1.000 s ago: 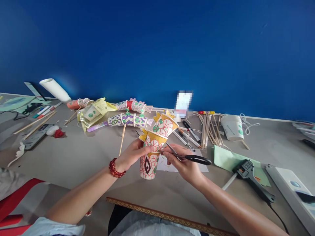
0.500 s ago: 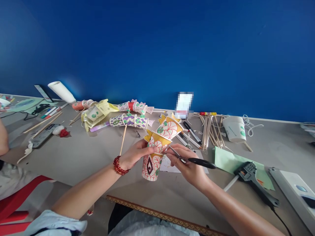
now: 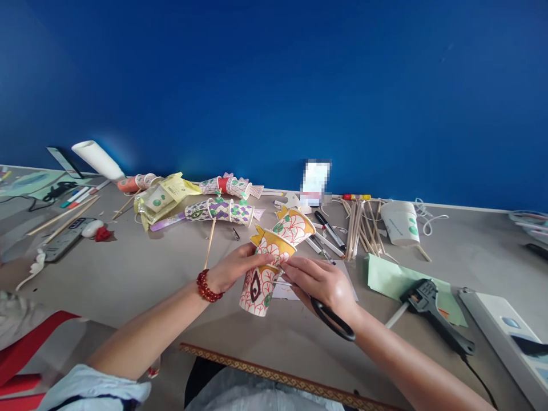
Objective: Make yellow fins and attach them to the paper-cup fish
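Observation:
A fish made of joined paper cups [image 3: 261, 291], drawn with red scales, a dark eye and yellow edges, is held above the table with its eye end down. My left hand [image 3: 235, 267] is closed around its middle, thumb on the front. My right hand [image 3: 327, 285] is closed on a pair of scissors [image 3: 331, 319]; their black handle hangs below the palm and the blades point toward the cups. The right fingertips touch the joint between two cups, and what they pinch there is hidden. White paper [image 3: 349, 279] lies beneath.
Behind are a purple-scaled cup fish [image 3: 220, 211] on a stick, a yellow packet [image 3: 165, 197], a lit phone [image 3: 314, 182], markers [image 3: 329, 228] and wooden sticks [image 3: 354, 228]. To the right lie a glue gun [image 3: 436, 314], green paper [image 3: 387, 277] and a white cup [image 3: 400, 224].
My right hand has turned, swinging the scissors' handle downward, and its fingertips now touch the cup joint. The cup fish has tilted slightly in my left hand.

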The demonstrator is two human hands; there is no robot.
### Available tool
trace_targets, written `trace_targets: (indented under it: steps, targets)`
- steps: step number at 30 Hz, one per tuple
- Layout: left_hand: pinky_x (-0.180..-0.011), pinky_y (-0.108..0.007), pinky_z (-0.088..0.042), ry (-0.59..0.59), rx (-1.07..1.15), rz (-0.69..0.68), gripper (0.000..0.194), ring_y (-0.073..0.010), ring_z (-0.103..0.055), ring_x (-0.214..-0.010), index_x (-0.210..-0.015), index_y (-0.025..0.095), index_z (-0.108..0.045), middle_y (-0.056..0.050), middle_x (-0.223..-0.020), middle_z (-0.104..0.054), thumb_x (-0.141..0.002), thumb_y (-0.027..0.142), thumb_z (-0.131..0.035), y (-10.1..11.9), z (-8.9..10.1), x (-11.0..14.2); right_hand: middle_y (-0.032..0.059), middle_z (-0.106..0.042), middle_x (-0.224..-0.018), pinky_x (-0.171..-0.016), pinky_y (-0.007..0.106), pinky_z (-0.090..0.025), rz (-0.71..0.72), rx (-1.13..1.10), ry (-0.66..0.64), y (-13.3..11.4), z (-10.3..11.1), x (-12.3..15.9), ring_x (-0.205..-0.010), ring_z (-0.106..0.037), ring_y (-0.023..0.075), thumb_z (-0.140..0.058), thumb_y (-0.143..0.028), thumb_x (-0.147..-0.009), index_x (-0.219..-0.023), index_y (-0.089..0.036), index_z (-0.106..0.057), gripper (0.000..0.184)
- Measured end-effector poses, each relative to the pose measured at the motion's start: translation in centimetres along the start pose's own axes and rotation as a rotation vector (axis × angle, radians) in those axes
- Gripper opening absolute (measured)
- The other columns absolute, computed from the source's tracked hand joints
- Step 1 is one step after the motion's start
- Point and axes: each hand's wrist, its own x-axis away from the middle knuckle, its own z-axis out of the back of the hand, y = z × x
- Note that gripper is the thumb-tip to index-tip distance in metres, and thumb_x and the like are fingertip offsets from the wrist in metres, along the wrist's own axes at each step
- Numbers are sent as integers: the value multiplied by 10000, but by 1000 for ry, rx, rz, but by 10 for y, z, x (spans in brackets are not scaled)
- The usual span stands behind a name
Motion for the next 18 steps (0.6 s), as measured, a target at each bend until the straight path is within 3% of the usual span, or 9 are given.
trace_targets:
  steps: [8, 14, 18]
  targets:
    - [-782, -314, -498, -52, -22, 7, 403, -257, -676, -928, -1080, 147, -713, -78, -1038, -753, -823, 457, -734, 0, 6, 1, 85, -775, -1066, -697, 264, -553, -18, -119, -69, 2, 3, -4, -833, -736, 172, -538, -188, -990, -1100, -206, -692, 190]
    - [-775, -331, -513, 10, 40, -39, 341, -272, -681, -912, -1011, 145, -723, -82, -991, -758, -844, 441, -698, -5, 7, 3, 92, -751, -1062, -789, 278, -579, -292, -486, -37, 1, 3, -2, -952, -731, 193, -565, -230, -987, -1077, -215, -718, 177]
    - [-786, -356, -532, -10, 184, -14, 369, -278, -701, -899, -1056, 125, -717, -116, -1013, -760, -841, 424, -702, -9, 10, 3, 72, -730, -951, -702, 300, -587, -463, -634, -23, 2, 3, 4, -811, -711, 190, -581, -282, -985, -1019, -220, -731, 166]
